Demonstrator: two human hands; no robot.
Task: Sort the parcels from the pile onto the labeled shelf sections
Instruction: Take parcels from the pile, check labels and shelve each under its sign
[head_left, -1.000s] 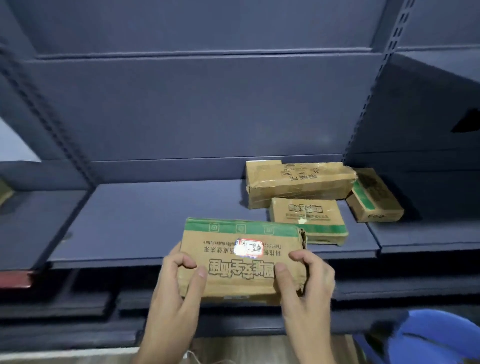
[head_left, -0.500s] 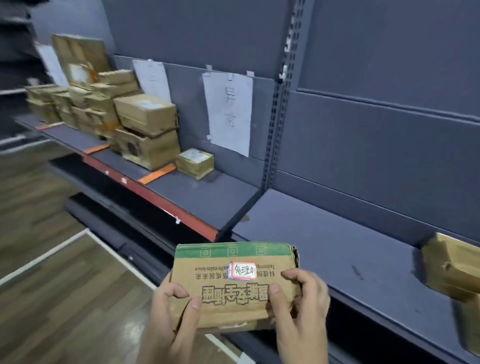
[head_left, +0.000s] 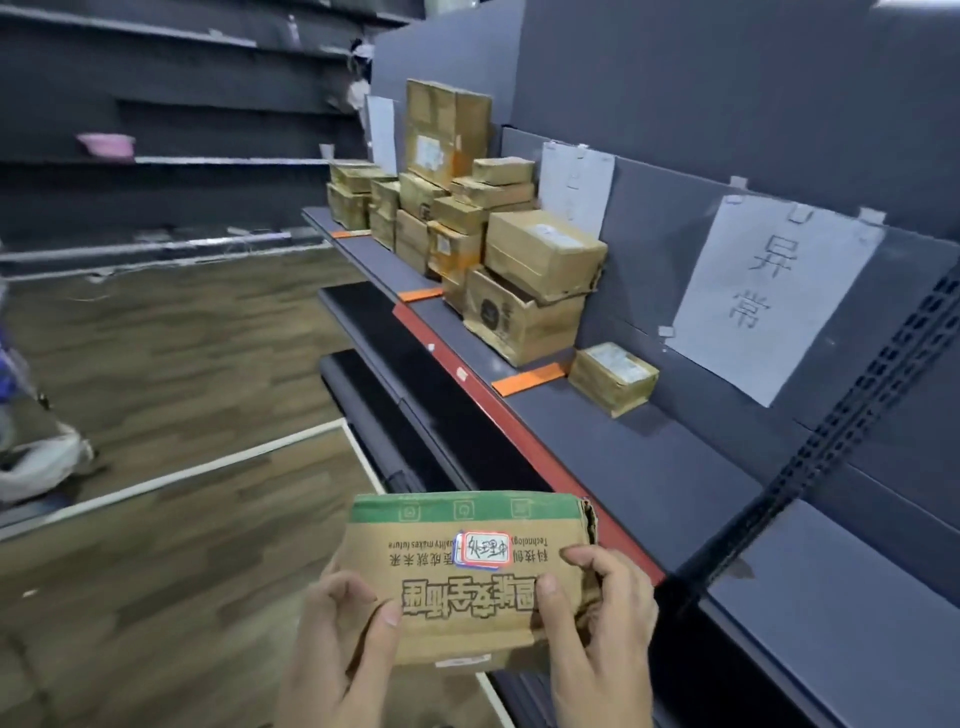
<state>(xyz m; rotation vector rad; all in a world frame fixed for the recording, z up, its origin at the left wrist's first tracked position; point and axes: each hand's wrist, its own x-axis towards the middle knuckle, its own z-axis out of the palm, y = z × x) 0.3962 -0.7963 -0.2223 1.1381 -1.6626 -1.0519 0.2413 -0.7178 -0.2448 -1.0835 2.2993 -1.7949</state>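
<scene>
On the far left a basin (head_left: 106, 144) is sitting on a back rack, well apart from the work. Low in the middle, the left hand (head_left: 337, 660) is gripping the parcel (head_left: 467, 592) by its left edge, with the thumb pressing on the top face and the fingers (head_left: 343, 590) curling round the side. The right hand (head_left: 597, 644) is clamping the right edge in the same way.

The parcel is being held flat over the floor (head_left: 182, 364), just in front of the shelf (head_left: 623, 467) and not resting on it. Its sticker (head_left: 484, 548) is facing up, likely so that the handwriting can be matched against the section labels.

To the right, strips (head_left: 527, 378) are dividing the shelf into sections. The far sections are holding a crowded stack (head_left: 540, 254) of cardboard boxes, piled against the back panel under a far sign (head_left: 574, 189). The nearer section, under the sign (head_left: 769, 291), is holding only one small box (head_left: 613, 379), lying just beside a strip. What the boxes contain is not showing.
</scene>
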